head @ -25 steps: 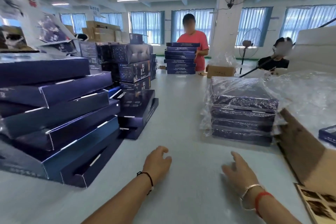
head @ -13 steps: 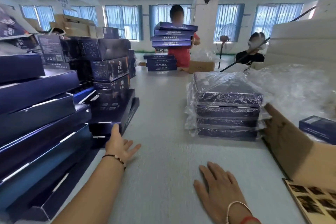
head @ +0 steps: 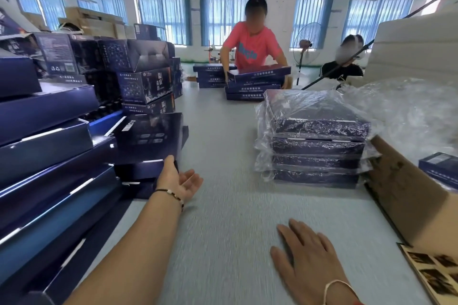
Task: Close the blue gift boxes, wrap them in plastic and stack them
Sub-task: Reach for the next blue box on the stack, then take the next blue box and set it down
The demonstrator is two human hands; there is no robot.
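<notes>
On near table [head: 223, 242], our right hand [head: 307, 255] lies flat, fingers straight, holding nothing. Left hand [head: 182, 181] open, palm up, thumb touching unwrapped blue box [head: 148, 138]. Wrapped stack [head: 314, 138] far right.

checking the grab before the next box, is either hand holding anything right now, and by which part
Nothing is clearly held. The left hand reaches palm-up at the near corner of the small stack of blue boxes, fingers straight. The right hand lies flat on the table.
</notes>
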